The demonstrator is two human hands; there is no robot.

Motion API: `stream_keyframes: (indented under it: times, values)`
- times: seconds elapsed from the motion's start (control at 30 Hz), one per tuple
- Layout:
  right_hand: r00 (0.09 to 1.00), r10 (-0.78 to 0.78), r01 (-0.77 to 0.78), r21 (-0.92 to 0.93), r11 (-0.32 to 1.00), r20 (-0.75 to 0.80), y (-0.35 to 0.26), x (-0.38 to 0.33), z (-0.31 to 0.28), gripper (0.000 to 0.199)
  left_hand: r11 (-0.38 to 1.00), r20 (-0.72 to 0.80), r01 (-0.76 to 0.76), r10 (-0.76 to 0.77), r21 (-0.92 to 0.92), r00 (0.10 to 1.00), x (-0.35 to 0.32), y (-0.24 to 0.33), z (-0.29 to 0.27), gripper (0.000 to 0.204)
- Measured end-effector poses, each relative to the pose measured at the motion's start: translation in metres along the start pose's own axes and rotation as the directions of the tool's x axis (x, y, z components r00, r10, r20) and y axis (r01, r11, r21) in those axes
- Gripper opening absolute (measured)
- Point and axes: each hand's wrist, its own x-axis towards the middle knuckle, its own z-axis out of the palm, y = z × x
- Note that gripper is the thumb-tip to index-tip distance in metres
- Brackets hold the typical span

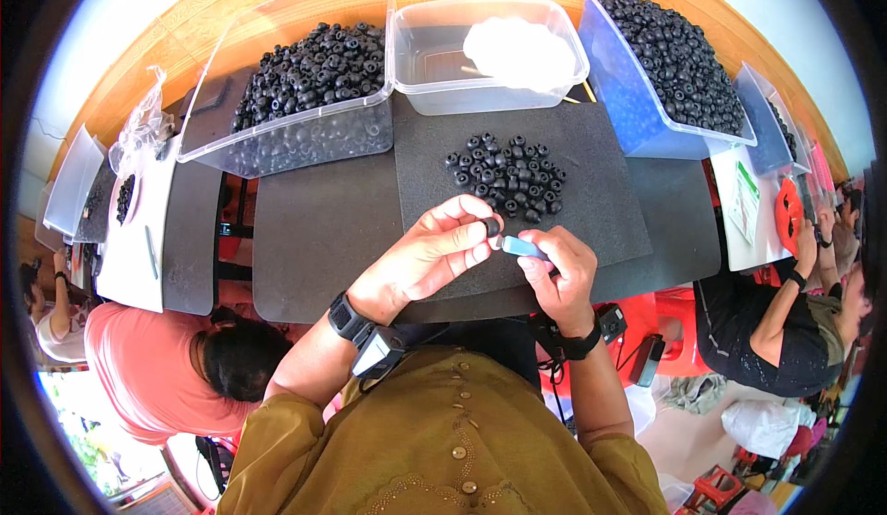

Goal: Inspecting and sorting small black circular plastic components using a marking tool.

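Olive sleeves aside, a small black ring (pixel 492 227) is pinched in the left hand (pixel 427 258) fingertips while a light-blue tool (pixel 523 247) is gripped by the right hand (pixel 561 273), so it's probably best kept steady over the black mat (pixel 591 145), near the ring pile (pixel 508 175).

Bare mat (pixel 323 238) left of hands — free; ring pile (pixel 506 173) ahead, tubs (pixel 296 136) wall off far edge.

Clear bins of black rings (pixel 314 72), blue bin (pixel 637 109), seemingly near-empty clear tub (pixel 434 72), red stool (pixel 679 316).
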Motion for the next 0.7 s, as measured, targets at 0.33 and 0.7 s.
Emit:
stream_keyframes:
  times: [0.33, 0.7]
  values:
    - [1.000, -0.009, 0.009, -0.021, 1.000, 0.017, -0.0023, 0.0011, -0.0007, 0.020, 1.000, 0.047, 0.007, -0.008, 0.017, 0.999, -0.0005, -0.0035, -0.0011, 0.019]
    - [1.000, -0.003, 0.004, -0.053, 0.999, 0.019, -0.0030, 0.0003, -0.0005, 0.019, 0.998, 0.027, -0.001, -0.001, 0.070, 1.000, -0.0018, -0.0041, -0.0014, 0.017]
